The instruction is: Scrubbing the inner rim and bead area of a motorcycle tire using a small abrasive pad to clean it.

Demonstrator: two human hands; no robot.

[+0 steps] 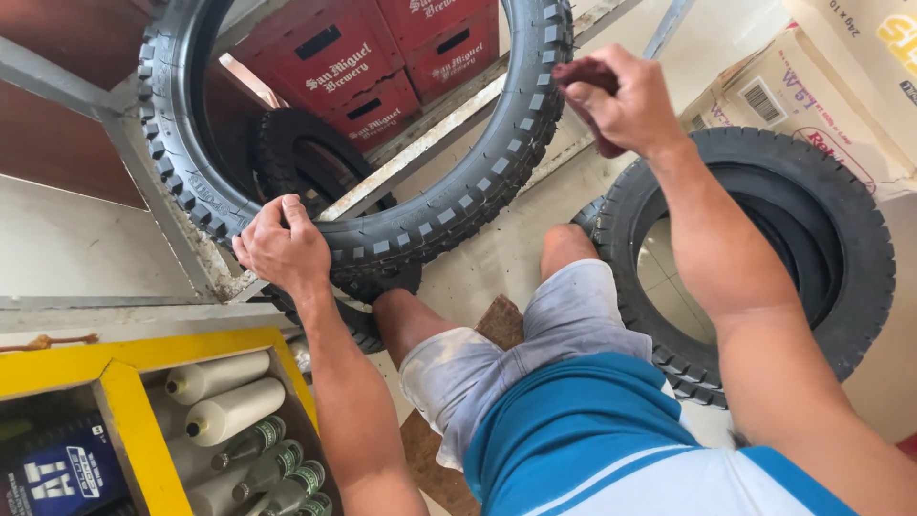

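Pale workshop floor (497, 258) lay underfoot. Left hand (284, 247) gripped a knobby tyre (382, 229) upright before the knees; right hand (621, 100) pinched a dark red cloth (585, 75) against its tread. Another tyre (764, 248) waited rightward, seemingly untouched.

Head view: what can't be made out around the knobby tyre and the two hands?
- Black knobby rubber tyre: its top arc is cut off by the upper frame edge.
- Dark red cloth-like piece: the right hand covers most of it, so its kind is unclear.
- Left hand: its fingers curl over the tread, tips hidden.
- Small dark tyre: partly hidden behind the knobby tyre.
- Smoother black tyre on the floor: the right forearm crosses it.
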